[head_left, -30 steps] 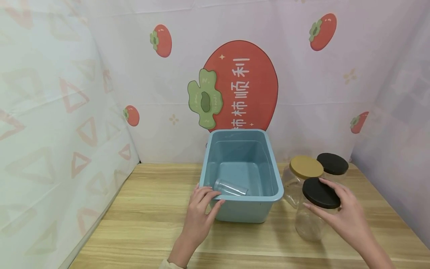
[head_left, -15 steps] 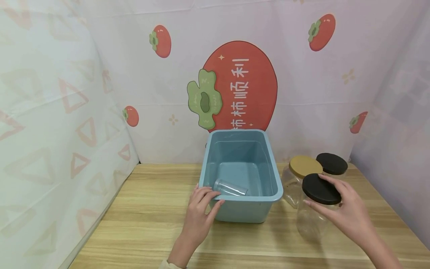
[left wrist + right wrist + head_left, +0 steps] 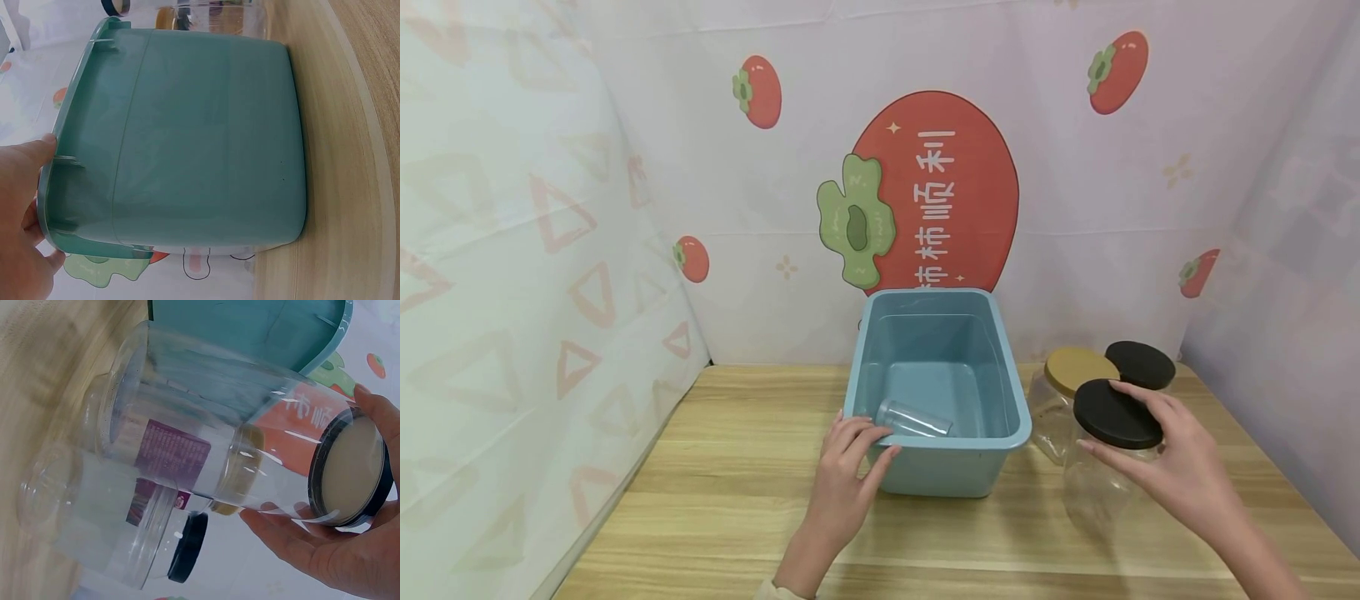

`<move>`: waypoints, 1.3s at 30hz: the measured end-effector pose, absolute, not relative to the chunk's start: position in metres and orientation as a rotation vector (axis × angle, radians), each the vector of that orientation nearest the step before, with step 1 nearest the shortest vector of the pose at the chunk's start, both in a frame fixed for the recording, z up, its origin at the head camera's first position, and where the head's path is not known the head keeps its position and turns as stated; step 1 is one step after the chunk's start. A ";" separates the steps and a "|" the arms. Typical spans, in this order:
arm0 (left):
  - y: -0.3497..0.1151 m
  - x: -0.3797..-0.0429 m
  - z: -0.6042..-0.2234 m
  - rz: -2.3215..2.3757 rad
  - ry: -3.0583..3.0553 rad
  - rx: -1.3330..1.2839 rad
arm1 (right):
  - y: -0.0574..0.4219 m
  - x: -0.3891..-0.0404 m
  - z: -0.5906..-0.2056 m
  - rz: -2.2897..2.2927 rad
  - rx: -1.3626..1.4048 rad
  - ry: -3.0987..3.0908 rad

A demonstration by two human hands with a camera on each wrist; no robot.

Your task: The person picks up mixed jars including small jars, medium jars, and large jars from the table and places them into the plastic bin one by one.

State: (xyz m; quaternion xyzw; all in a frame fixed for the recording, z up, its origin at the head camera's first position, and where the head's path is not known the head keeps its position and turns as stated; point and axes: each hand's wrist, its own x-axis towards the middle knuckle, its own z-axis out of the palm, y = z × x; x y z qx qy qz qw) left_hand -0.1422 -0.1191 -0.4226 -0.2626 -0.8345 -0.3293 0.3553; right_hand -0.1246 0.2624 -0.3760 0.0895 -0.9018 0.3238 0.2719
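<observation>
My left hand (image 3: 844,487) grips the near-left rim of a blue plastic basin (image 3: 936,473), thumb outside and fingers over the edge. In the left wrist view the basin's outer wall (image 3: 194,137) fills the middle, its base at the wooden table. A clear jar lies on its side in the basin, seen as a transparent cylinder (image 3: 913,419). To the right, my right hand (image 3: 1187,471) holds a clear jar by its black lid (image 3: 1117,414), thumb and fingers around the lid's edge. That jar's see-through body (image 3: 206,419) hangs close over the table in the right wrist view.
Behind the held jar stand a clear jar with a mustard-yellow lid (image 3: 1081,372) and another with a black lid (image 3: 1141,365). A purple label (image 3: 172,453) shows through the held jar. A patterned cloth (image 3: 760,325) hangs behind the table (image 3: 737,500).
My right hand has raised the black-lidded jar a little, step by step. The left hand and the basin have stayed in place.
</observation>
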 end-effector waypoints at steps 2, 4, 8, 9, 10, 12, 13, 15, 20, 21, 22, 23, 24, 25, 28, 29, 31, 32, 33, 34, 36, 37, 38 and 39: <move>-0.119 -0.142 -0.422 -0.853 -2.155 -0.681 | 0.262 -0.124 -0.375 0.869 0.244 -2.424; -0.119 -0.142 -0.422 -0.853 -2.153 -0.684 | 0.262 -0.124 -0.373 0.871 0.248 -2.424; -0.119 -0.143 -0.423 -0.843 -2.144 -0.689 | 0.262 -0.124 -0.368 0.879 0.256 -2.434; -0.119 -0.143 -0.423 -0.838 -2.143 -0.689 | 0.262 -0.124 -0.367 0.886 0.259 -2.437; -0.119 -0.143 -0.423 -0.837 -2.142 -0.690 | 0.262 -0.124 -0.365 0.883 0.258 -2.441; -0.119 -0.143 -0.423 -0.840 -2.138 -0.692 | 0.262 -0.124 -0.363 0.891 0.259 -2.448; -0.120 -0.143 -0.423 -0.844 -2.137 -0.694 | 0.262 -0.124 -0.362 0.891 0.261 -2.451; -0.120 -0.143 -0.423 -0.851 -2.136 -0.695 | 0.263 -0.124 -0.360 0.891 0.262 -2.455; -0.120 -0.144 -0.423 -0.854 -2.131 -0.696 | 0.264 -0.125 -0.354 0.888 0.266 -2.465; -0.120 -0.144 -0.423 -0.849 -2.132 -0.695 | 0.264 -0.125 -0.353 0.890 0.267 -2.467; -0.120 -0.144 -0.423 -0.851 -2.132 -0.697 | 0.264 -0.125 -0.352 0.889 0.270 -2.468; -0.120 -0.144 -0.423 -0.849 -2.134 -0.697 | 0.264 -0.125 -0.351 0.886 0.270 -2.472; -0.120 -0.143 -0.423 -0.846 -2.135 -0.696 | 0.264 -0.125 -0.350 0.886 0.271 -2.475; -0.120 -0.143 -0.422 -0.840 -2.140 -0.695 | 0.264 -0.124 -0.349 0.883 0.272 -2.477; -0.120 -0.142 -0.422 -0.828 -2.152 -0.694 | 0.264 -0.124 -0.347 0.872 0.268 -2.493; -0.120 -0.142 -0.422 -0.821 -2.156 -0.693 | 0.264 -0.124 -0.346 0.869 0.267 -2.497; -0.120 -0.142 -0.421 -0.808 -2.161 -0.693 | 0.264 -0.124 -0.345 0.864 0.269 -2.502; -0.120 -0.141 -0.421 -0.802 -2.162 -0.693 | 0.264 -0.125 -0.345 0.860 0.272 -2.502; -0.120 -0.141 -0.421 -0.795 -2.162 -0.693 | 0.264 -0.125 -0.344 0.858 0.275 -2.501; -0.120 -0.141 -0.421 -0.791 -2.161 -0.695 | 0.264 -0.125 -0.343 0.854 0.276 -2.499; -0.121 -0.142 -0.421 -0.783 -2.157 -0.699 | 0.264 -0.125 -0.342 0.846 0.281 -2.497; -0.121 -0.142 -0.421 -0.780 -2.154 -0.701 | 0.264 -0.125 -0.342 0.842 0.284 -2.497; -0.121 -0.142 -0.422 -0.775 -2.153 -0.703 | 0.264 -0.125 -0.341 0.838 0.285 -2.497; -0.121 -0.142 -0.422 -0.769 -2.151 -0.705 | 0.264 -0.125 -0.340 0.834 0.285 -2.498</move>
